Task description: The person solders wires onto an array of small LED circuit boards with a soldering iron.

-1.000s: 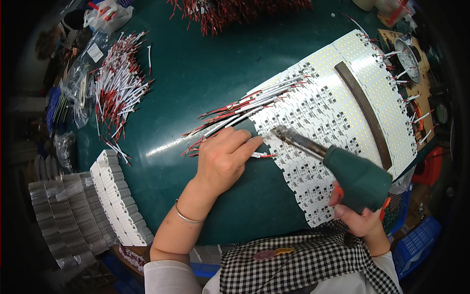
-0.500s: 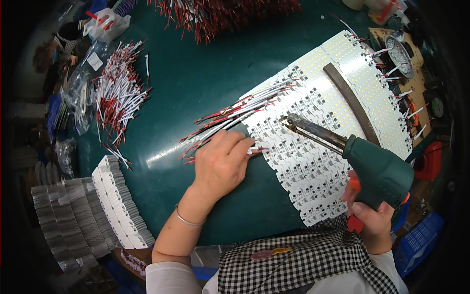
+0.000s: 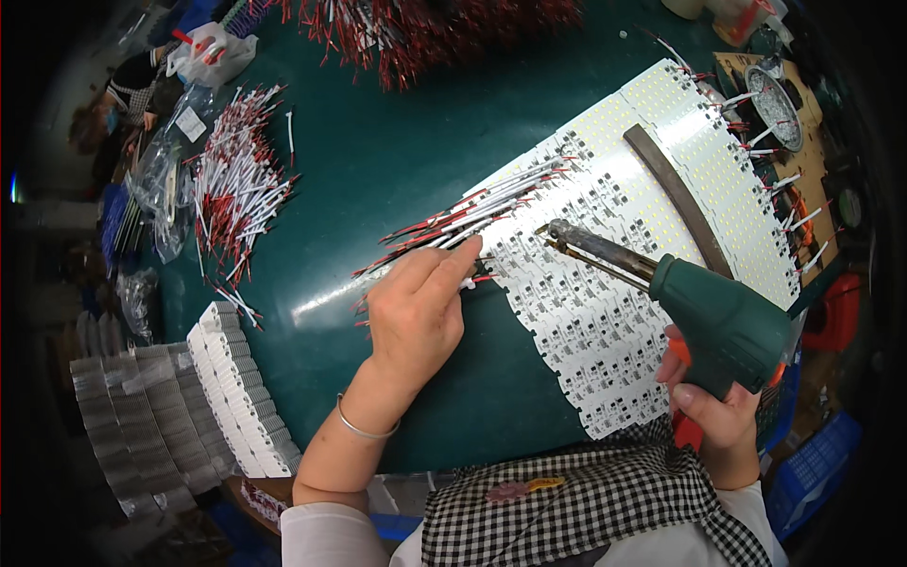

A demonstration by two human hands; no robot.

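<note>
My right hand point(image 3: 723, 411) is wrapped round the grip of a green soldering gun point(image 3: 720, 317). The gun's metal tip hovers over white LED circuit boards point(image 3: 586, 331), laid side by side in a sheet. At the boards' left edge, my left hand point(image 3: 416, 307) is closed on white-sleeved wires point(image 3: 467, 283), whose red ends stick out past the fingers. Its index finger stretches toward a loose bundle of red, black and white wires point(image 3: 482, 210) lying partly across the boards. The palm hides how many wires are held.
A curved dark bar point(image 3: 675, 194) lies across the boards. Farther left are a wire pile point(image 3: 241, 180) and stacked white strips point(image 3: 241, 397). A large red wire heap point(image 3: 435, 33) is at the back. On the right, a metal dish point(image 3: 773, 109) sits on a wooden board beside upright wires.
My left hand has shifted slightly left, and its index finger now reaches up toward the wire bundle. The soldering gun has moved a little to the left in my right hand.
</note>
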